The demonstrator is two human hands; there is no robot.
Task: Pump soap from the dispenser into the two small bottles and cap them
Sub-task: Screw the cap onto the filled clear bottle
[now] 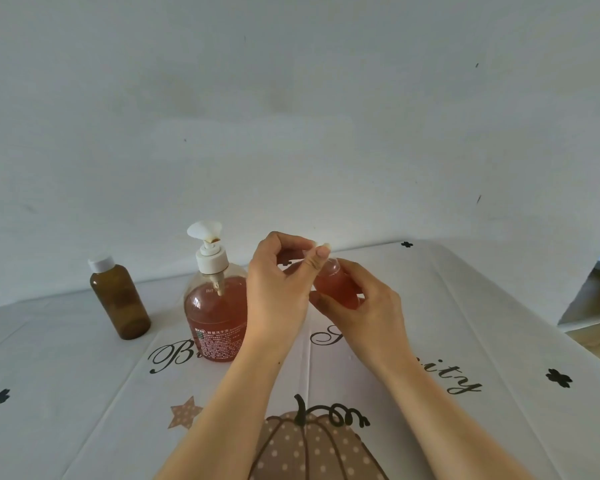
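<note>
The soap dispenser (215,306), a clear bottle of orange-red soap with a white pump head, stands on the table left of centre. Just right of it, above the table, my right hand (368,306) grips a small clear bottle (336,287) filled with orange soap, tilted to the left. My left hand (281,289) pinches a small white cap (321,244) at that bottle's neck between thumb and fingertips. A brown bottle (120,299) with a white cap on it stands upright at the far left.
The table wears a white cloth (84,393) printed with a dotted pumpkin, script lettering, a star and black flowers. A plain white wall rises close behind. The table's right edge falls away to a floor at the far right.
</note>
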